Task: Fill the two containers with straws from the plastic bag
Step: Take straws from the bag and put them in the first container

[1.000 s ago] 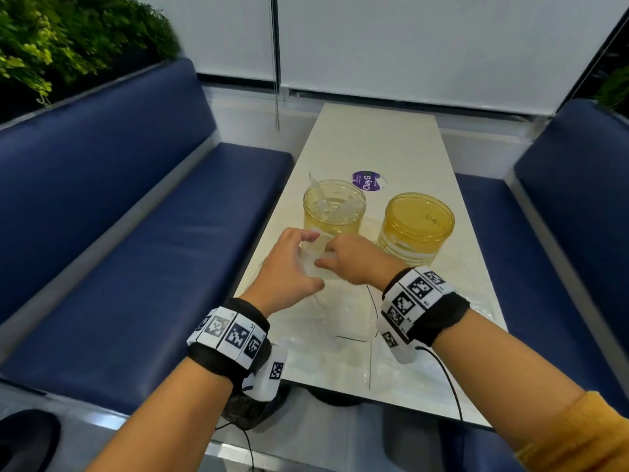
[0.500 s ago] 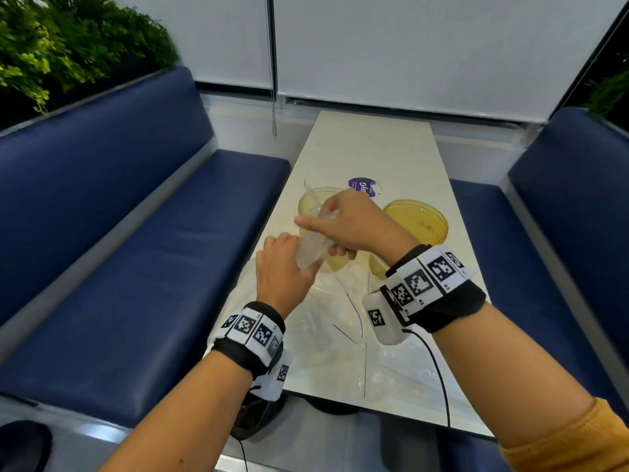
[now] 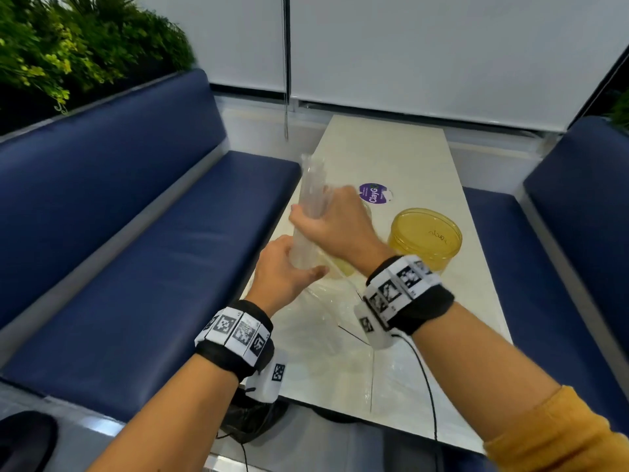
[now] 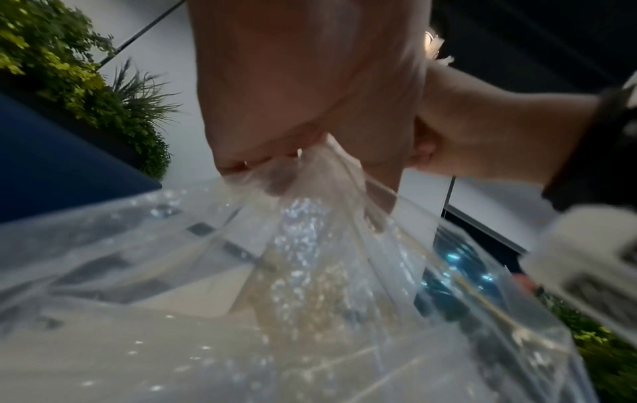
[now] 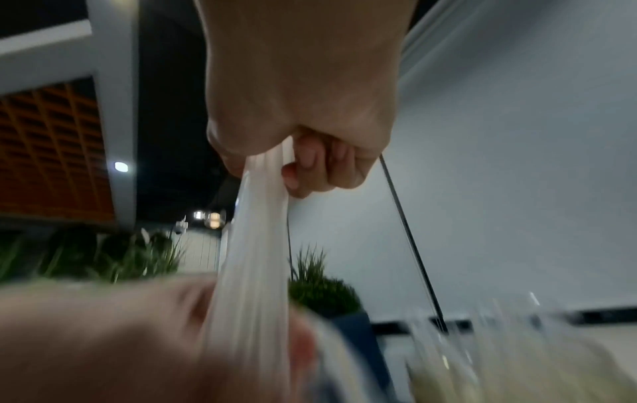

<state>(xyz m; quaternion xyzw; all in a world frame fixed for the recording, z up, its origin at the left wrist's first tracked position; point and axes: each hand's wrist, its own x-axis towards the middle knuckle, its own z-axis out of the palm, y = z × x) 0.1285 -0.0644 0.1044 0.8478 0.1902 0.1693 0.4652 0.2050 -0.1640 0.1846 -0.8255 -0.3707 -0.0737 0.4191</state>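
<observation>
Right hand is fisted round a bundle of clear straws, drawing it upward while the left hand grips the plastic bag lying at the tabletop's near edge. Next, I'd judge, the bundle must be carried to a yellow container and stood inside.

The head view is evenly and softly lit with weak shadows, a faint sheen lying on the table, while straight lines bow toward the frame edges and the right hand above the table is smeared by motion. The left wrist view is dimmer, its upper right corner dark, with speckled glare on the plastic bag and everything soft and out of focus. The right wrist view is the dimmest and grainy, with small lamps glowing left of the straws, and the left hand below them badly blurred.
</observation>
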